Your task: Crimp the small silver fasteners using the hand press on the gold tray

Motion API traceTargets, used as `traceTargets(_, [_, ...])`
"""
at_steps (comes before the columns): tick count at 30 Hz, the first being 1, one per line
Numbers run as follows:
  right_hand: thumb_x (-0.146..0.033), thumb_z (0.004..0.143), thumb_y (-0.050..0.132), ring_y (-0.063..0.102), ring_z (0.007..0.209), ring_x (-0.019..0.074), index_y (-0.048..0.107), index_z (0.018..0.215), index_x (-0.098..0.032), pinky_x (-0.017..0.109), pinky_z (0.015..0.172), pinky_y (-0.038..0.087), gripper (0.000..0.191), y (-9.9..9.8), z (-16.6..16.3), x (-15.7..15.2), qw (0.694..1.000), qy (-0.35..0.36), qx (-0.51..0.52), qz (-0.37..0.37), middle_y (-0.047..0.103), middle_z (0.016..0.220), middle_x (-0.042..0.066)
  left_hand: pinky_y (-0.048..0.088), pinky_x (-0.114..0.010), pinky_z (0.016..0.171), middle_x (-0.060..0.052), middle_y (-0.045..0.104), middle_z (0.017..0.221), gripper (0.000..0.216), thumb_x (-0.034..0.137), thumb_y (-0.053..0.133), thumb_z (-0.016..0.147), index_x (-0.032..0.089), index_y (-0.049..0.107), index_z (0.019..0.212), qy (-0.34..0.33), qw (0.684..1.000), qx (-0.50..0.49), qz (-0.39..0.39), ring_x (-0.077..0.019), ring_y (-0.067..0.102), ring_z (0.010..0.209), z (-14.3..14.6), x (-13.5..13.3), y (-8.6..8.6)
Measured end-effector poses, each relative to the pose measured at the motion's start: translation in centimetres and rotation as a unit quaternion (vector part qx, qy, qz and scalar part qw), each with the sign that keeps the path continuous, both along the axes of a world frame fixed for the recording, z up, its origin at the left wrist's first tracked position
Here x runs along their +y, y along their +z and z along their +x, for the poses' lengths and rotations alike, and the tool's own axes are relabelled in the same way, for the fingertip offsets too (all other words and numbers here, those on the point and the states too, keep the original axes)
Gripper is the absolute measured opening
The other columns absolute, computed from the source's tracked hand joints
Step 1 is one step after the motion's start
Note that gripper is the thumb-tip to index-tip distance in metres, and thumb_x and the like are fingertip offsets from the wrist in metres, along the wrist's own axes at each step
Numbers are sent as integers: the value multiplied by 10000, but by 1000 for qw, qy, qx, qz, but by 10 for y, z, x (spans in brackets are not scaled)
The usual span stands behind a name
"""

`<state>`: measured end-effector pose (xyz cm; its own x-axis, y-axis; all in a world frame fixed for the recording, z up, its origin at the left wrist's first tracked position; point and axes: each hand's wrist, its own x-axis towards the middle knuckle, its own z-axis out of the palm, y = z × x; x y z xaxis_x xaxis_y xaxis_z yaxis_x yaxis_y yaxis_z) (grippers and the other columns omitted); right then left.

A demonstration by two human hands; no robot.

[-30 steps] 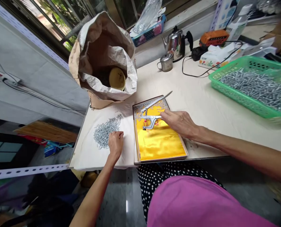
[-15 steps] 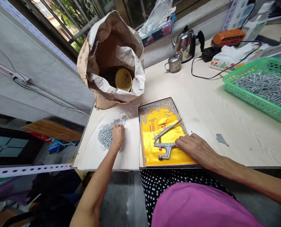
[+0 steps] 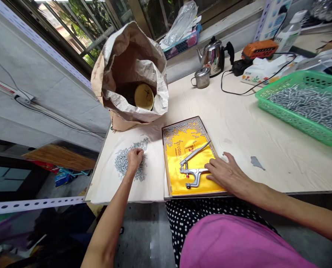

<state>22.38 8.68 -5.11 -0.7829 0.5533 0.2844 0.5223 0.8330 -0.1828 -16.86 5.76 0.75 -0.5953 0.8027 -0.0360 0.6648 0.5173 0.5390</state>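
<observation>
My left hand (image 3: 134,159) is closed over the right part of a pile of small silvery metal pins (image 3: 123,160), its fingertips pinched together. What sits between them is too small to make out. My right hand (image 3: 229,171) rests at the right edge of a shallow tray (image 3: 168,190) lined with yellow cloth, thumb spread away from the fingers. Its fingertips touch the lower handle end of grey spring-loaded hand pliers (image 3: 195,175), which lie with jaws to the left. More metal pins (image 3: 179,128) are scattered along the tray's far side.
Behind the pile stands a large open paper sack (image 3: 104,85) with a yellowish round container (image 3: 144,96) inside. A green basket (image 3: 297,121) of metal pieces is at the right. A steel kettle (image 3: 215,56), a lidded cup (image 3: 202,78) and a black cable (image 3: 238,93) are farther back.
My left hand has shifted slightly left over the pile, its fingertips now pinched toward the right. My right hand's fingers have spread, the thumb lifting away from the pliers.
</observation>
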Motion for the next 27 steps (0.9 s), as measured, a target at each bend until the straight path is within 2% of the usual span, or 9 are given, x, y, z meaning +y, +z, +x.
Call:
traceTargets(2, [-252,968,566,608,982,286,629,1040,-194,553,1010,296,112,18,-6,2,1000,5,24,0,673,1018,99,527,-346,781,-40,655,726,147,295,673,789,149,684,785,24,997,-67,25,-197,615,746,3,-9,3])
traceTargets(4, [-273,1002,523,599,1043,284,641,1125,-188,488,971,366,190,40,-23,7,996,28,68,-40,673,1089,121,545,-319,724,-26,641,694,267,381,754,734,133,696,815,37,985,-159,60,-162,608,677,13,-20,6])
traceTargets(8, [-248,1047,408,628,976,211,675,1056,-182,351,860,471,275,68,-90,15,942,130,158,-267,693,1054,101,566,-299,739,-23,669,734,426,325,916,548,121,721,867,67,889,-425,156,-120,617,654,44,-42,14])
traceTargets(10, [-233,1033,433,648,835,168,673,968,-166,320,790,505,258,70,-129,13,873,132,175,-435,705,989,82,569,-297,763,-27,689,770,427,288,932,548,127,731,888,66,858,-478,179,-117,633,675,59,-51,18])
traceTargets(13, [-244,1021,478,638,703,119,629,840,-140,267,699,534,258,63,-174,4,716,93,230,-653,693,851,59,557,-281,737,-28,700,780,390,290,930,584,126,741,883,61,853,-473,212,-117,637,677,72,-58,20])
traceTargets(15, [-271,974,599,618,653,100,612,802,-145,237,664,537,214,58,-190,-3,648,62,279,-706,672,754,29,544,-271,712,-27,708,786,400,301,937,577,123,746,880,61,852,-463,237,-113,633,662,74,-61,19])
traceTargets(17, [-280,913,702,592,600,88,607,788,-153,215,622,532,202,54,-198,-6,619,40,309,-721,645,678,-1,545,-277,715,-30,716,785,431,323,945,571,121,751,899,59,849,-463,248,-116,637,655,73,-64,16])
traceTargets(22, [-252,885,733,562,542,72,596,763,-155,176,546,503,208,45,-205,-4,637,41,305,-707,605,598,-32,556,-309,738,-66,733,764,516,425,961,547,101,760,896,40,828,-507,235,-151,661,672,73,-70,7])
traceTargets(27, [-260,956,622,585,521,82,604,748,-154,187,546,491,235,39,-218,-1,762,19,201,-616,629,602,-17,545,-283,706,-35,715,757,525,419,966,493,113,744,858,98,836,-465,275,-123,637,658,73,-73,-5])
